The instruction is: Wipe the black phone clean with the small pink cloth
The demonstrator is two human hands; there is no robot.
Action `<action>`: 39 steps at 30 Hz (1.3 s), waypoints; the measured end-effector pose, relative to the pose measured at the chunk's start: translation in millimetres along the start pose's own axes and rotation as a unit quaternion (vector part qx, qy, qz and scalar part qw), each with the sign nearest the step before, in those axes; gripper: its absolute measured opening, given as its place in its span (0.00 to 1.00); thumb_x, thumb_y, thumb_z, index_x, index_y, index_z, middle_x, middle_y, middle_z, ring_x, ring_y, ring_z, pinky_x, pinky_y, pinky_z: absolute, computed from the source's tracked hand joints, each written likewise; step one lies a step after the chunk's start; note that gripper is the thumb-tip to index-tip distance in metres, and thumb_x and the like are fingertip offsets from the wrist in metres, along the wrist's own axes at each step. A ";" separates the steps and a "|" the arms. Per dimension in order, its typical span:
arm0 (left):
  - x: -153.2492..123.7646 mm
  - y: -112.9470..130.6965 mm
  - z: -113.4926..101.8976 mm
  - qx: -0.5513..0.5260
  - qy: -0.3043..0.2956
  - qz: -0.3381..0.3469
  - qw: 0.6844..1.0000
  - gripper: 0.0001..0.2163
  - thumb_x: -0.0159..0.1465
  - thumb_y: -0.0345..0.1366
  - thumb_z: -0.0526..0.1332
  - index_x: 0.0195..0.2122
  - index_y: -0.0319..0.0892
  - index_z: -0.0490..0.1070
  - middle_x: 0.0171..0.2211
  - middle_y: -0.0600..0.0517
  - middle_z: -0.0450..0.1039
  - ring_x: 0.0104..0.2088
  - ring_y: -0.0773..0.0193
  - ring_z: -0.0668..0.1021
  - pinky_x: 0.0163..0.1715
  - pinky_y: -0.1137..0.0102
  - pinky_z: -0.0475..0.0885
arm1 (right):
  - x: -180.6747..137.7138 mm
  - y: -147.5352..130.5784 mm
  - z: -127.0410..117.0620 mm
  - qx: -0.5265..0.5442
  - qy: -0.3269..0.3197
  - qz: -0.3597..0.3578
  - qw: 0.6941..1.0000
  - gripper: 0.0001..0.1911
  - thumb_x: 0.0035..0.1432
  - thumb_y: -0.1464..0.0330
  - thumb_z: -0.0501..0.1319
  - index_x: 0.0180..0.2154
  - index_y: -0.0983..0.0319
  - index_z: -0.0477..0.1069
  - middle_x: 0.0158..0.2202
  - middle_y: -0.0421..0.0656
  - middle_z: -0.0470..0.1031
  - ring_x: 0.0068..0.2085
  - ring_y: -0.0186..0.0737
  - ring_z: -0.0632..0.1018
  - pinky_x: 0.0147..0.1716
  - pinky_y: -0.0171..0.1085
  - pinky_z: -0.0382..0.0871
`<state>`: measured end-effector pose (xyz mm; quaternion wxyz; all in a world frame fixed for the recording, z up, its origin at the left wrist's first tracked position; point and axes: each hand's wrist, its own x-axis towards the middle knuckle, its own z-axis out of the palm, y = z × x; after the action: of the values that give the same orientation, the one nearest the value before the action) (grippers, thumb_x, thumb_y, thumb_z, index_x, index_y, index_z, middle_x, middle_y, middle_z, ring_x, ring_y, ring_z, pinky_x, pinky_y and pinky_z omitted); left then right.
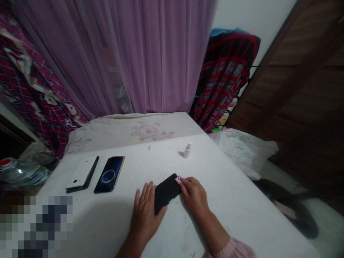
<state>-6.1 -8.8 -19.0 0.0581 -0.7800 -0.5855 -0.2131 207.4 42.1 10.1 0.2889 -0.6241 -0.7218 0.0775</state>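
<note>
Head view: the left grip [145,210] spans the near end of a black phone [167,193], holding it between thumb and fingers over the white surface [220,186]. The right grip [195,195] is narrow, pinching a pink cloth [178,180] at the phone's far corner. Beyond the right grip stands a white bottle [187,152]; farther left of the left grip lies a blue phone [107,176].

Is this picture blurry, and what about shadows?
Head view: dim light, soft detail; the white spray bottle throws a shadow leftward, a broader one lies left of the left hand; a glint edges the black phone; pixelated blocks cover the lower-left corner.
</note>
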 end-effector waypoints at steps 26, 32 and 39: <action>3.5 -3.1 -0.4 -0.012 -0.020 0.022 0.999 0.34 0.64 0.48 0.56 0.68 0.37 0.48 0.65 0.40 0.60 0.65 0.48 0.62 0.65 0.49 0.51 | -19.5 3.5 -20.3 0.192 0.052 0.059 0.978 0.17 0.62 0.57 0.56 0.40 0.57 0.80 0.35 0.45 0.79 0.38 0.42 0.77 0.38 0.37 0.69; 1.4 -3.0 -1.6 -0.012 -0.024 0.026 0.999 0.36 0.65 0.50 0.55 0.69 0.40 0.43 0.66 0.42 0.59 0.66 0.50 0.61 0.66 0.52 0.48 | -7.4 4.3 -20.2 0.488 0.008 0.237 0.840 0.20 0.53 0.53 0.62 0.40 0.60 0.75 0.25 0.41 0.75 0.24 0.38 0.72 0.20 0.33 0.63; 0.8 -5.2 -0.7 -0.014 -0.017 0.037 0.999 0.35 0.66 0.50 0.54 0.69 0.40 0.44 0.65 0.43 0.60 0.65 0.49 0.62 0.65 0.50 0.50 | -2.8 0.1 -19.3 0.551 -0.027 0.270 0.789 0.18 0.45 0.57 0.66 0.37 0.59 0.73 0.21 0.36 0.68 0.18 0.30 0.63 0.15 0.29 0.51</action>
<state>-11.0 -6.7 -18.9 0.0451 -0.8054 -0.5539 -0.2060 217.6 34.6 25.1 0.5316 -0.5265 -0.3659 0.5534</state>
